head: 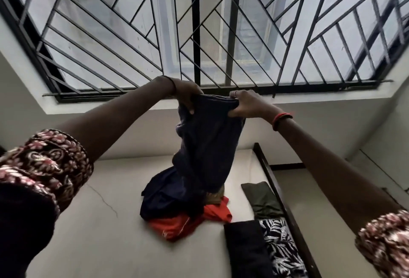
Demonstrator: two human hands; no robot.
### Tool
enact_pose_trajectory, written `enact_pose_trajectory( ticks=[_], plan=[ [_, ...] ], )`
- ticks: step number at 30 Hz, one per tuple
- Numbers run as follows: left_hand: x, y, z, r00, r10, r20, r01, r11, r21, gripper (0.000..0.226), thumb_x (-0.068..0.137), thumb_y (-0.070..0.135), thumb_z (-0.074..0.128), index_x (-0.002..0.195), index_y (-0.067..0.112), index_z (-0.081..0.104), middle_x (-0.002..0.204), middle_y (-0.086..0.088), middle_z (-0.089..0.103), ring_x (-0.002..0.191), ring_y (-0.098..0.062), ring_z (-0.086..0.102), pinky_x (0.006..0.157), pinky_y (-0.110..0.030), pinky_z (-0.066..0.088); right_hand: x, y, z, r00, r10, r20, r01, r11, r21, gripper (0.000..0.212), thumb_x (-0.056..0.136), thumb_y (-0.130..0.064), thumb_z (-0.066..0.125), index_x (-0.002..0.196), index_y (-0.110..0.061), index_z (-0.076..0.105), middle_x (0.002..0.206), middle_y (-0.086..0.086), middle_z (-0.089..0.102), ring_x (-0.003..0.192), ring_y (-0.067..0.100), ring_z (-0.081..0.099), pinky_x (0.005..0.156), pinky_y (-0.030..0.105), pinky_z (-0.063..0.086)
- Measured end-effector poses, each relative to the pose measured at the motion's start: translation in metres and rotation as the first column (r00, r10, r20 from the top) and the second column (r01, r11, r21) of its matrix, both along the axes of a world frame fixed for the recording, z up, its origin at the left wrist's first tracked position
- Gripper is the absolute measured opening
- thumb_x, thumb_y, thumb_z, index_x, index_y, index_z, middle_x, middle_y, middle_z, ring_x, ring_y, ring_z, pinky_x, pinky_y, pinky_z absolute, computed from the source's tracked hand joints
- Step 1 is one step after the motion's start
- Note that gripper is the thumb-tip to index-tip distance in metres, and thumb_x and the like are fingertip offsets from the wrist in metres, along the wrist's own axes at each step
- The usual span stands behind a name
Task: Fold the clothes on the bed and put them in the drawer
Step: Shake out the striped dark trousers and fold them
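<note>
In the head view, our left hand (pixel 187 95) and right hand (pixel 247 104) each pinch the top edge of a navy garment (pixel 208 140), held high above the bed (pixel 110 222). Its lower end meets a red garment (pixel 177 225) mid-bed. 3 folded pieces (pixel 245 249) lie along the bed's right edge.

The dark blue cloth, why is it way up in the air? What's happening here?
A person is holding the dark blue garment up by its top edge, with the left hand and the right hand each gripping a corner. Its lower end bunches on a red garment on the bed. An olive piece, a black piece and a leaf-print piece lie folded by the bed's right edge.
</note>
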State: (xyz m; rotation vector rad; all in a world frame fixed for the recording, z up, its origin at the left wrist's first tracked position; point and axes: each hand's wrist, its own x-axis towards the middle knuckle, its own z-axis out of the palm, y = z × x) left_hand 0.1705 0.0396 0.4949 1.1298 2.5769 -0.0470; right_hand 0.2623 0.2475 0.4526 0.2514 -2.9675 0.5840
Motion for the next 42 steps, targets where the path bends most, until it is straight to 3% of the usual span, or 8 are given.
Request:
enact_pose_trajectory(
  ticks=[8, 15, 21, 25, 30, 35, 38, 42],
  plan=[
    [0.035, -0.041, -0.002, 0.916, 0.049, 0.399, -0.100, 0.989, 0.109, 0.041, 0.056, 0.042, 0.084, 0.090, 0.022, 0.070, 0.091, -0.001, 0.074, 0.090, -0.018, 0.070, 0.084, -0.031, 0.056, 0.044, -0.021, 0.005, 0.971, 0.080, 0.225, -0.048, 0.988, -0.144, 0.028, 0.078, -0.017, 0.067, 0.100, -0.001, 0.063, 0.086, 0.011, 0.064, 0.076, 0.021, 0.060, 0.061, 0.026, 0.048],
    [0.078, -0.091, -0.028, 0.799, -0.011, 0.601, -0.155, 0.962, 0.224, 0.040, 0.072, 0.034, 0.071, 0.104, 0.010, 0.067, 0.094, 0.000, 0.073, 0.090, -0.012, 0.068, 0.081, -0.026, 0.053, 0.093, -0.052, -0.001, 0.949, 0.110, 0.296, -0.060, 0.983, -0.174, 0.021, 0.085, -0.009, 0.062, 0.105, -0.007, 0.055, 0.089, 0.001, 0.059, 0.078, 0.014, 0.059, 0.061, 0.017, 0.050],
    [0.096, -0.114, -0.063, 0.719, -0.021, 0.694, -0.170, 0.964, 0.206, 0.074, 0.059, 0.048, 0.083, 0.117, 0.006, 0.064, 0.119, -0.011, 0.066, 0.106, -0.017, 0.060, 0.097, -0.033, 0.047, 0.127, -0.070, -0.033, 0.934, 0.056, 0.354, 0.023, 0.976, -0.216, 0.013, 0.083, -0.005, 0.060, 0.071, -0.003, 0.056, 0.067, 0.004, 0.053, 0.060, 0.013, 0.051, 0.048, 0.015, 0.038],
    [0.098, -0.105, -0.082, 0.765, 0.028, 0.643, -0.191, 0.964, 0.185, 0.054, 0.073, 0.034, 0.077, 0.115, 0.003, 0.064, 0.110, -0.011, 0.067, 0.100, -0.017, 0.059, 0.094, -0.033, 0.047, 0.131, -0.075, -0.061, 0.936, -0.028, 0.350, 0.101, 0.976, -0.193, 0.019, 0.081, -0.008, 0.062, 0.064, -0.006, 0.053, 0.064, 0.003, 0.050, 0.058, 0.014, 0.047, 0.050, 0.023, 0.035],
    [0.093, -0.088, -0.101, 0.887, 0.077, 0.455, -0.209, 0.946, 0.247, 0.007, 0.086, 0.023, 0.067, 0.088, 0.016, 0.066, 0.075, 0.004, 0.058, 0.072, -0.010, 0.051, 0.060, -0.014, 0.044, 0.118, -0.072, -0.081, 0.959, -0.142, 0.246, 0.178, 0.975, -0.132, 0.024, 0.077, -0.012, 0.063, 0.058, -0.009, 0.049, 0.059, 0.001, 0.050, 0.058, 0.016, 0.048, 0.046, 0.018, 0.035],
    [0.080, -0.078, -0.089, 0.970, 0.044, 0.240, -0.156, 0.869, 0.470, 0.015, 0.085, 0.017, 0.068, 0.095, 0.007, 0.065, 0.076, 0.003, 0.057, 0.075, -0.010, 0.050, 0.065, -0.018, 0.040, 0.101, -0.062, -0.059, 0.972, -0.230, 0.051, 0.234, 0.967, -0.098, 0.009, 0.075, -0.019, 0.063, 0.070, -0.012, 0.060, 0.072, 0.009, 0.065, 0.073, 0.026, 0.061, 0.060, 0.030, 0.048],
    [0.074, -0.077, -0.082, 0.987, 0.024, 0.159, -0.114, 0.799, 0.590, 0.020, 0.085, 0.012, 0.068, 0.099, -0.003, 0.065, 0.079, -0.007, 0.056, 0.076, -0.015, 0.051, 0.070, -0.029, 0.044, 0.099, -0.062, -0.044, 0.958, -0.277, -0.072, 0.274, 0.961, -0.039, 0.025, 0.075, -0.025, 0.062, 0.095, -0.010, 0.069, 0.091, 0.016, 0.069, 0.088, 0.033, 0.064, 0.072, 0.035, 0.049],
    [0.091, -0.093, -0.104, 0.990, -0.033, 0.139, -0.063, 0.773, 0.632, 0.007, 0.083, 0.008, 0.069, 0.088, 0.012, 0.065, 0.070, 0.001, 0.059, 0.065, 0.000, 0.053, 0.066, -0.027, 0.048, 0.123, -0.079, -0.059, 0.950, -0.294, -0.106, 0.299, 0.954, 0.035, 0.026, 0.077, -0.028, 0.061, 0.099, -0.015, 0.066, 0.096, 0.015, 0.069, 0.093, 0.036, 0.063, 0.076, 0.036, 0.047]
  ],
)
